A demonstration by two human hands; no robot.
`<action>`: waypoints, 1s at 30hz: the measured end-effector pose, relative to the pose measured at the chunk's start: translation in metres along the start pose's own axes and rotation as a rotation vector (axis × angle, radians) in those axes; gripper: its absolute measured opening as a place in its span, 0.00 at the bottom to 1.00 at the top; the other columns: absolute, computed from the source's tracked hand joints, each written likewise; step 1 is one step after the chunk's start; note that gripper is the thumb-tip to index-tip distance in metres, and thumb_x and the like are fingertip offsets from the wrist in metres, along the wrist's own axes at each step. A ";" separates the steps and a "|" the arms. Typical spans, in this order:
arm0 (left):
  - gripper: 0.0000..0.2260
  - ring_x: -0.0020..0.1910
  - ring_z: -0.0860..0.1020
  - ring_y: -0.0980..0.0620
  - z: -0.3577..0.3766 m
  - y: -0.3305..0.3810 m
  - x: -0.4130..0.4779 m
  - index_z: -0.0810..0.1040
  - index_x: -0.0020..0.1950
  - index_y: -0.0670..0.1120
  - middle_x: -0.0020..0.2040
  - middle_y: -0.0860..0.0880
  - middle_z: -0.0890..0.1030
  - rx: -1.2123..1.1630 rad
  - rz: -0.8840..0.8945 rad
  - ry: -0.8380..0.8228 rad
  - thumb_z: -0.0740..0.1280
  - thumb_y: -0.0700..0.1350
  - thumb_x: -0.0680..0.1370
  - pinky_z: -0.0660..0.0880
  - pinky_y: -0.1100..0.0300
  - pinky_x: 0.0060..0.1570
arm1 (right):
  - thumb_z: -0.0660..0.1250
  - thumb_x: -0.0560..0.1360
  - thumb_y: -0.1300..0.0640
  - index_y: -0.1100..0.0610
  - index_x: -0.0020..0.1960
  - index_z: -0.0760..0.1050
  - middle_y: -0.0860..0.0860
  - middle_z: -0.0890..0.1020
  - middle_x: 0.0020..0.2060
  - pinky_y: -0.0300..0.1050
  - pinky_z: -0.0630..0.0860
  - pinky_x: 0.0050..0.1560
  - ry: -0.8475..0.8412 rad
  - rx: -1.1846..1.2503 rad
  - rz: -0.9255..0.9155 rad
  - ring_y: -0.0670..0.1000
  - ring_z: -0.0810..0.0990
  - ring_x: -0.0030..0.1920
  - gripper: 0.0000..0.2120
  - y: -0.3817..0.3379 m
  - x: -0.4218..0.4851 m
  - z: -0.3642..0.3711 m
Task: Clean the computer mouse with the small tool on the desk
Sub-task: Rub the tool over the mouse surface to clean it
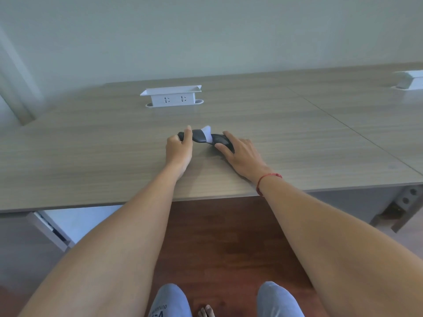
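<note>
A black computer mouse (220,140) lies on the wooden desk (91,145) a little right of centre. My right hand (240,154) rests over its near right side, thumb and forefinger around it. My left hand (179,148) grips the dark handle of a small cleaning brush (199,136). The brush's white bristle head points right and touches the mouse's left end. The handle's left end is hidden in my fist.
A white pop-up power socket box (171,97) stands at the back of the desk, and a second one (409,81) sits at the far right. A seam (343,121) divides two desk tops. The desk's front edge runs just under my wrists.
</note>
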State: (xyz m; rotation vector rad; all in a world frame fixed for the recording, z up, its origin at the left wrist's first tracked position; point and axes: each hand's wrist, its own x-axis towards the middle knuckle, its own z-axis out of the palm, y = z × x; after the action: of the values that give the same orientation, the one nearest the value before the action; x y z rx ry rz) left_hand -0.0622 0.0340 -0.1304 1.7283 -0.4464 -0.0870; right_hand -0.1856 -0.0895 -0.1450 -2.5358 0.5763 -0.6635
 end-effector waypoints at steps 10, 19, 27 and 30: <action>0.21 0.29 0.65 0.47 0.001 0.002 -0.001 0.61 0.31 0.47 0.27 0.50 0.63 -0.002 -0.010 0.034 0.60 0.57 0.78 0.62 0.56 0.30 | 0.57 0.79 0.43 0.50 0.73 0.62 0.62 0.78 0.50 0.49 0.68 0.52 -0.072 0.013 -0.026 0.62 0.73 0.54 0.24 -0.008 -0.002 -0.002; 0.21 0.30 0.66 0.47 -0.003 0.005 -0.002 0.61 0.32 0.46 0.27 0.50 0.64 -0.004 -0.038 0.025 0.60 0.57 0.78 0.64 0.56 0.32 | 0.56 0.81 0.49 0.54 0.72 0.60 0.65 0.77 0.52 0.55 0.72 0.54 -0.105 -0.149 -0.046 0.63 0.72 0.55 0.21 -0.019 -0.006 -0.005; 0.19 0.27 0.68 0.49 -0.002 0.010 -0.004 0.65 0.33 0.47 0.26 0.51 0.64 -0.052 -0.073 0.000 0.60 0.58 0.78 0.66 0.60 0.30 | 0.55 0.81 0.47 0.55 0.72 0.60 0.64 0.76 0.53 0.56 0.72 0.56 -0.098 -0.181 -0.083 0.64 0.73 0.56 0.22 -0.020 -0.005 -0.009; 0.20 0.25 0.66 0.49 -0.003 0.014 -0.002 0.64 0.32 0.48 0.26 0.51 0.64 -0.071 -0.073 -0.009 0.61 0.58 0.78 0.65 0.63 0.25 | 0.53 0.82 0.47 0.56 0.71 0.59 0.64 0.77 0.51 0.58 0.74 0.54 -0.096 -0.214 -0.094 0.64 0.74 0.54 0.22 -0.021 -0.005 -0.010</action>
State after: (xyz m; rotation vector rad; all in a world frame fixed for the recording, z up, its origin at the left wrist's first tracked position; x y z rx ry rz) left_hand -0.0665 0.0352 -0.1168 1.6746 -0.3821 -0.1614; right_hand -0.1889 -0.0732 -0.1277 -2.7915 0.5224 -0.5333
